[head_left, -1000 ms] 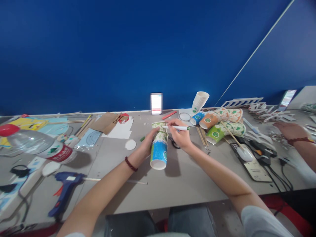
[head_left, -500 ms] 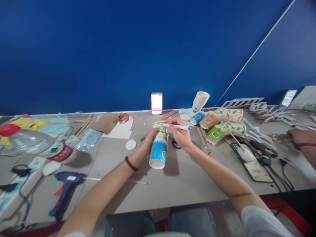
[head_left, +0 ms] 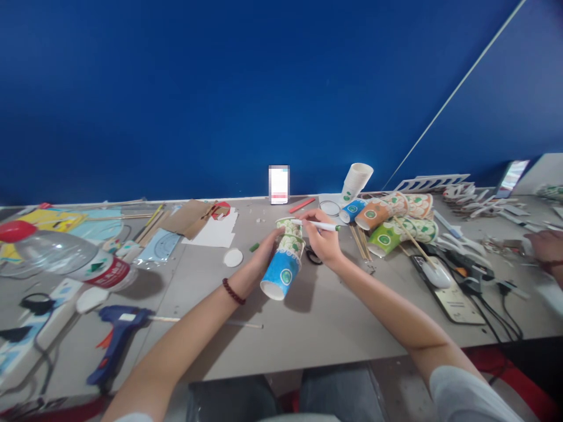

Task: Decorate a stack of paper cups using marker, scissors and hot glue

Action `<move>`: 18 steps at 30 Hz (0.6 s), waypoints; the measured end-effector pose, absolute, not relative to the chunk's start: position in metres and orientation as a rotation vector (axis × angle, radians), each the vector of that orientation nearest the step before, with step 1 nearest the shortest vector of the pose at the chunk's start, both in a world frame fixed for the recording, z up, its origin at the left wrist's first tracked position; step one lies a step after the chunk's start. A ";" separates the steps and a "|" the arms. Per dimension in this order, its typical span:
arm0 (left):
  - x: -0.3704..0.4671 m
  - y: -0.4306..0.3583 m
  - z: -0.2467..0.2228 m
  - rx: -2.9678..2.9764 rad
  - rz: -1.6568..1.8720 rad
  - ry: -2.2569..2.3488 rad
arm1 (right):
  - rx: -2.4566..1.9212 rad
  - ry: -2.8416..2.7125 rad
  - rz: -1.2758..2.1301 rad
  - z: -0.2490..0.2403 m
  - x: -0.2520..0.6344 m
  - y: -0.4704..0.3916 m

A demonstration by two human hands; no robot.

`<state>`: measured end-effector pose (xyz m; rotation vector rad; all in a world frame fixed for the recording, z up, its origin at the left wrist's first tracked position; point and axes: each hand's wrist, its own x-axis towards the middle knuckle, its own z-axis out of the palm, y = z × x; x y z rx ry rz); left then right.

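The left hand (head_left: 263, 256) is closed around a tilted column of blue and green-patterned paper cups (head_left: 281, 268), held above the grey tabletop (head_left: 229, 358) in front of the person. The right hand (head_left: 324, 243) pinches a slim white marker with a green end (head_left: 323, 225), its tip at the column's far, green-patterned part, though whether it touches cannot be told. To the right lie orange patterned paper cups (head_left: 373, 214), near an upright, leaning stack of white paper cups (head_left: 357, 179).
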<state>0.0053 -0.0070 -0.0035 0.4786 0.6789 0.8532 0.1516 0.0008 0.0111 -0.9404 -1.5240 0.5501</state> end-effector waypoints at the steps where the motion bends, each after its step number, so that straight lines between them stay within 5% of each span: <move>1: 0.006 -0.006 -0.005 0.477 0.863 0.669 | -0.942 -1.524 0.552 0.011 0.152 0.001; 18: 0.002 -0.008 -0.011 0.626 0.890 0.774 | -0.946 -1.472 0.606 0.010 0.152 0.004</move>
